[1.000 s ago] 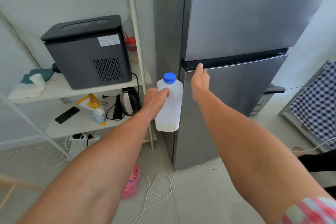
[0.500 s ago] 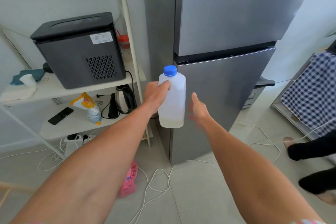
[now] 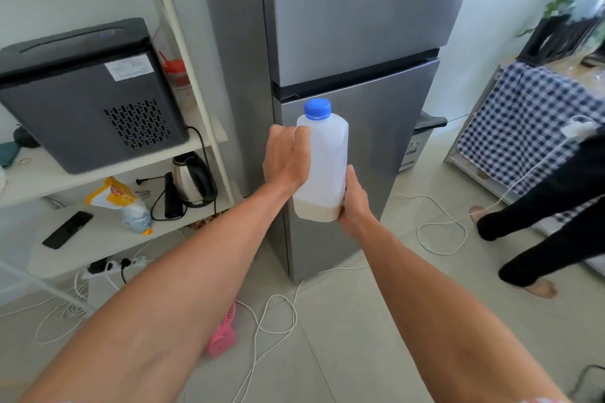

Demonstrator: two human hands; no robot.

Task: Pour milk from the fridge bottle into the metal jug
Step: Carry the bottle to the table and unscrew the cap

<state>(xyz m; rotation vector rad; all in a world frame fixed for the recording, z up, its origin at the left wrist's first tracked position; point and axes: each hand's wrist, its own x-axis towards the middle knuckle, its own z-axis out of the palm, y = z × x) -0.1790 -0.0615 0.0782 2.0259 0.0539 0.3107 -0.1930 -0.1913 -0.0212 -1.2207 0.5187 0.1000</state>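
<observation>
Translucent bottle [image 3: 324,160], blue cap [image 3: 317,109], little milk; left hand [image 3: 286,160] grips it, right hand [image 3: 355,201] seemingly cups its base.

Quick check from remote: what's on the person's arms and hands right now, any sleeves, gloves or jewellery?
Both forearms are bare, with no gloves, watch or rings visible on the left hand or right hand. Only a sliver of striped pink and blue sleeve shows at the frame's bottom edge on the right arm.

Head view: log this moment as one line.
stage: bottle out, not poured | left hand: grips bottle handle | right hand: supports bottle base | cap: on | fridge: shut | jug: not in view
</observation>
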